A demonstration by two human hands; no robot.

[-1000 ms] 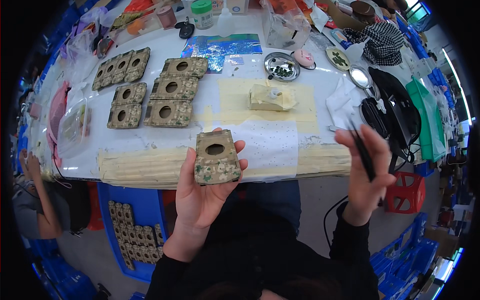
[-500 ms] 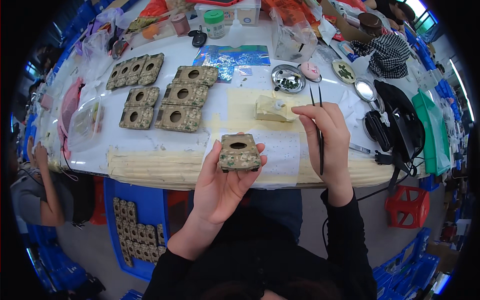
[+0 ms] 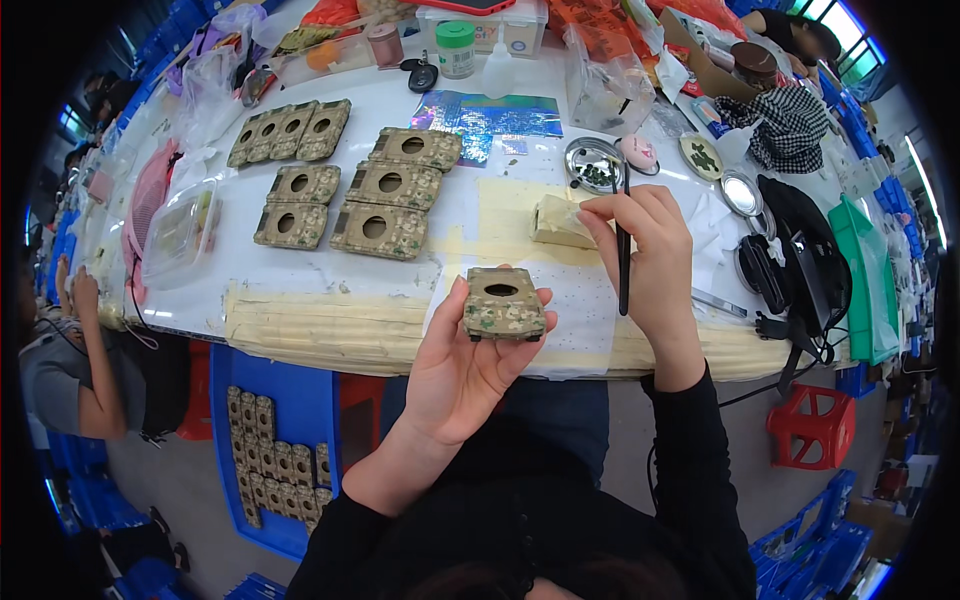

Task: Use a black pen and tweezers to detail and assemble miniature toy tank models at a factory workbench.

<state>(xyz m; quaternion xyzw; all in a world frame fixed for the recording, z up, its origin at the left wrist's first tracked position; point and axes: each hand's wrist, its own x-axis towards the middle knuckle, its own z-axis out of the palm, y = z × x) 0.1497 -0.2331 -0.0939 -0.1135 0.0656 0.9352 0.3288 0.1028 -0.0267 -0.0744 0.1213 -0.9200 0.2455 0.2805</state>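
Note:
A camouflage-patterned toy tank hull (image 3: 508, 316) with a round hole in its top rests in the fingers of my left hand (image 3: 450, 385), held up before the table's front edge. My right hand (image 3: 648, 255) grips dark tweezers (image 3: 624, 265), which stand nearly upright along the palm with their tips pointing away from me. The thumb and fingertips of that hand are at the right end of a small block wrapped in cream tape (image 3: 558, 222); whether they pinch something there I cannot make out. Just beyond the tweezer tips lies a round metal dish (image 3: 592, 178) of small dark green pieces.
More camouflage hulls (image 3: 380, 232) stand in groups at the left. A blue tray (image 3: 325, 400) below the table holds several others. A pale dish (image 3: 702, 155), a black bag (image 3: 800, 250) and a green tray (image 3: 868, 285) lie right. A bottle (image 3: 498, 72) stands at the back.
My right hand has moved left relative to the block, its fingertips now over the block's right end. The tweezers tilt differently. The table has shifted slightly right in view; the hull stays in my left hand.

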